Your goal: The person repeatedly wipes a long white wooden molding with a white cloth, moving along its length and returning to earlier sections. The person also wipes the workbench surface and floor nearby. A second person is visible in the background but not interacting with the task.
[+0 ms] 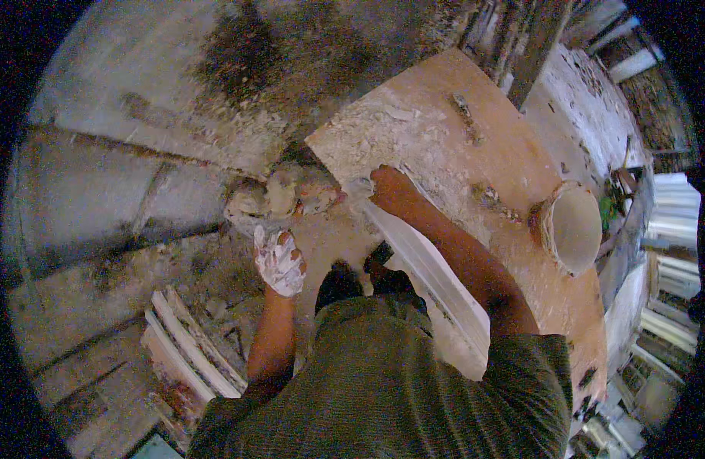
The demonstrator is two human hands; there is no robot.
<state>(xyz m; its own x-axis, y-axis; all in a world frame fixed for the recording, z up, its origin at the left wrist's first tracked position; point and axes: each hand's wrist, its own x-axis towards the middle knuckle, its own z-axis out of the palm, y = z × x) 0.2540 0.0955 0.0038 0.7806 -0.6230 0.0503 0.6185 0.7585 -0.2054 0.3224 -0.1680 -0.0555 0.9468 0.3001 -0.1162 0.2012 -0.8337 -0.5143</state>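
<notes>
My right hand (391, 191) is closed at the far end of a long, pale, ribbed strip (425, 260), which slants back beneath my right forearm toward my side. It lies over the near left corner of a dusty brown board (536, 153). My left hand (280, 262), thickly smeared with white paste, hangs apart from the strip at the left. Its fingers are blurred, so their pose is unclear. Just beyond it sit several pale, lumpy bundles (282, 191) on the floor, partly smeared with the same white.
A round, pale bucket or basin (574, 228) stands on the board's right side. Curved white strips (188, 348) lie at the lower left. Crumbled white debris (375, 126) covers the board's far left part. Wooden posts (540, 53) rise at the far right.
</notes>
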